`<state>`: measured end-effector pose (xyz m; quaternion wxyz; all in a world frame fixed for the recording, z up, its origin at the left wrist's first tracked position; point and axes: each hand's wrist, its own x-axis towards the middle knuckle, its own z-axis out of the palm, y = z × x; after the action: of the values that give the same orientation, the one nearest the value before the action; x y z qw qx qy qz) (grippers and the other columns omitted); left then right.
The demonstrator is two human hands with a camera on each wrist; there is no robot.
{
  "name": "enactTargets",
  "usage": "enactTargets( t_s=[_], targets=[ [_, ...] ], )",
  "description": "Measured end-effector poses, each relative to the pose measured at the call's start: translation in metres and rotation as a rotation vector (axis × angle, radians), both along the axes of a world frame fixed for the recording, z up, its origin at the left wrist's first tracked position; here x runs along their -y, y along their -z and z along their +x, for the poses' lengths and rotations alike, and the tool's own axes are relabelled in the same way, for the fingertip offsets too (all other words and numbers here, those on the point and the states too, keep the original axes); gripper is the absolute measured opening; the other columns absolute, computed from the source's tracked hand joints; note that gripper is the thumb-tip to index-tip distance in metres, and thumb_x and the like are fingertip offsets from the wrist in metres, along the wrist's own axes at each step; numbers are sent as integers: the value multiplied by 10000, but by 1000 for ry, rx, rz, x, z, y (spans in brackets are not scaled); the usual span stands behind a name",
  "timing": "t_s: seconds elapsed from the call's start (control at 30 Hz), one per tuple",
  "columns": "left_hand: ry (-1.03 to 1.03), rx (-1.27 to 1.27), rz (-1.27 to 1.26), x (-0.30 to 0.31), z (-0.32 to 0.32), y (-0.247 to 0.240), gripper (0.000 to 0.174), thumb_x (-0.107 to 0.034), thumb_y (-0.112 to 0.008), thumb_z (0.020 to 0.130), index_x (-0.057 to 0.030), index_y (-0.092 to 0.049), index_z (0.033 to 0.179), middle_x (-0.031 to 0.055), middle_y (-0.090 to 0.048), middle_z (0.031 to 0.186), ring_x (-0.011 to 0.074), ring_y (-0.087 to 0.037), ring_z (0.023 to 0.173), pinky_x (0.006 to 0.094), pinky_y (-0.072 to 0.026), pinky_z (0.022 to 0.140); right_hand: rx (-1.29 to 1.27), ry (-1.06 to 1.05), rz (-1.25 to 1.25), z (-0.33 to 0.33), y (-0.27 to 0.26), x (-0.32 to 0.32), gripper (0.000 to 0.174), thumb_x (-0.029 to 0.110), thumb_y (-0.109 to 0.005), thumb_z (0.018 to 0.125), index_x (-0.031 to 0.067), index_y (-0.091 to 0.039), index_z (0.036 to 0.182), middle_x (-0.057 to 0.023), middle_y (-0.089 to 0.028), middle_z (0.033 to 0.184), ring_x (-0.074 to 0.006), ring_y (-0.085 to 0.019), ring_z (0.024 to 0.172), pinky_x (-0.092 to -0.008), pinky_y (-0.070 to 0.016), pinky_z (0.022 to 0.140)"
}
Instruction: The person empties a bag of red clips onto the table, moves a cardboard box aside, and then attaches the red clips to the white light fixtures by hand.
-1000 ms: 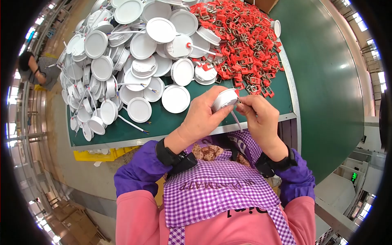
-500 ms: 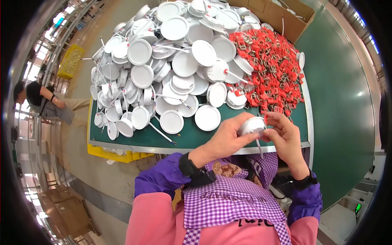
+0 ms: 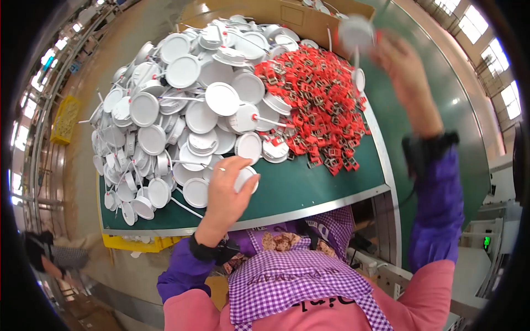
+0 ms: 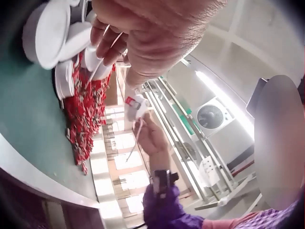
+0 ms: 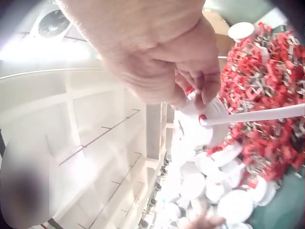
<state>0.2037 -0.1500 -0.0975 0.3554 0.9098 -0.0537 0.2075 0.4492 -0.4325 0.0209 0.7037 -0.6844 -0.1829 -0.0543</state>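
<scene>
My right hand (image 3: pixel 400 60) is raised past the back right of the table and holds a white round downlight (image 3: pixel 356 34) by its edge. Motion blurs that light in the head view. The right wrist view shows its white cable (image 5: pixel 267 115) and red at the cable outlet, with the fingers at the rim. Lower, at the front of the heap, my left hand (image 3: pixel 226 193) has its thumb and fingers around another white downlight (image 3: pixel 244 179). This light is partly hidden by the hand, and a thin white wire (image 4: pixel 102 55) crosses the fingers in the left wrist view.
Many white downlights (image 3: pixel 183 70) with loose cables are heaped on the green table (image 3: pixel 309 190). Red clips (image 3: pixel 317 105) with metal parts lie piled to their right. Behind stands a cardboard box (image 3: pixel 298 17). A yellow crate (image 3: pixel 118 243) sits below the table's front left edge.
Both hands were together at one downlight over the front edge. My right hand has carried it up to the back right; my left has let go and moved left to another downlight.
</scene>
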Motion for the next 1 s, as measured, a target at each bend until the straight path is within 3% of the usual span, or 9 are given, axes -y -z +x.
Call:
enactTargets(
  t_s=[0.07, 0.13, 0.27, 0.33, 0.43, 0.57, 0.67, 0.77, 1.0],
  targets=[
    [1, -36, 15, -2, -7, 3, 418, -104, -708, 713, -34, -563, 1099, 148, -577, 1062, 318, -529, 1008, 397, -416, 864, 76, 61, 118, 17, -29, 8, 366, 207, -602, 884, -18, -520, 1161, -99, -631, 1002, -151, -633, 890, -251, -493, 755],
    [-68, -64, 255, -1, -13, 6, 439, -128, -711, 705, -28, -562, 1105, 166, -542, 1120, 336, -496, 1055, 425, -386, 894, 13, -135, -103, 16, -46, 16, 394, 236, -574, 904, -24, -513, 1193, -136, -615, 1076, -140, -623, 923, -215, -489, 746],
    [-91, -140, 418, 4, -17, 12, 606, -207, -723, 700, -38, -483, 1231, 191, -468, 1204, 372, -410, 1141, 478, -324, 934, -126, -162, -741, -48, 4, 17, 168, 212, -609, 847, 50, -653, 852, -19, -631, 701, -99, -596, 629, -264, -479, 506],
    [-74, -151, 387, 5, -16, 18, 657, -226, -729, 694, -53, -455, 1266, 185, -451, 1207, 373, -381, 1163, 485, -310, 939, 31, -194, -1007, -84, 46, 23, 122, 127, -630, 784, 16, -639, 833, -97, -623, 684, -151, -588, 616, -306, -475, 579],
    [-59, -169, 385, 8, -14, 15, 667, -225, -742, 678, -58, -464, 1261, 169, -441, 1182, 367, -371, 1162, 482, -305, 940, -101, -161, -1042, -128, 84, 22, 135, 85, -623, 768, 20, -626, 887, -136, -631, 784, -285, -618, 708, -353, -482, 654],
    [-41, -165, 389, 16, -17, 15, 669, -223, -745, 672, -61, -469, 1259, 168, -440, 1186, 363, -371, 1161, 484, -301, 940, 98, -156, -1046, -147, 121, 18, 193, 130, -622, 790, 56, -623, 968, -132, -576, 854, -324, -584, 802, -399, -468, 695],
    [-42, -129, 405, 22, -18, 16, 705, -197, -759, 657, -51, -448, 1273, 166, -439, 1189, 358, -379, 1151, 475, -315, 936, 126, -68, -1084, -153, 134, 6, 247, 147, -620, 794, 72, -601, 1029, -129, -569, 853, -333, -584, 802, -411, -473, 703],
    [-28, -83, 274, 21, -17, 18, 798, -148, -792, 612, -19, -399, 1294, 177, -460, 1160, 366, -428, 1081, 447, -360, 917, 119, -113, -1145, -148, 138, 4, 208, 144, -630, 784, 54, -566, 961, -127, -565, 868, -337, -586, 804, -427, -474, 695],
    [-104, -190, 240, 21, -15, 14, 697, -166, -783, 614, -11, -443, 1202, 177, -498, 1082, 355, -467, 997, 433, -385, 853, 310, -82, -1244, -149, 125, 0, 146, 117, -651, 744, 57, -543, 821, -99, -552, 842, -319, -589, 759, -421, -480, 637]
  ],
)
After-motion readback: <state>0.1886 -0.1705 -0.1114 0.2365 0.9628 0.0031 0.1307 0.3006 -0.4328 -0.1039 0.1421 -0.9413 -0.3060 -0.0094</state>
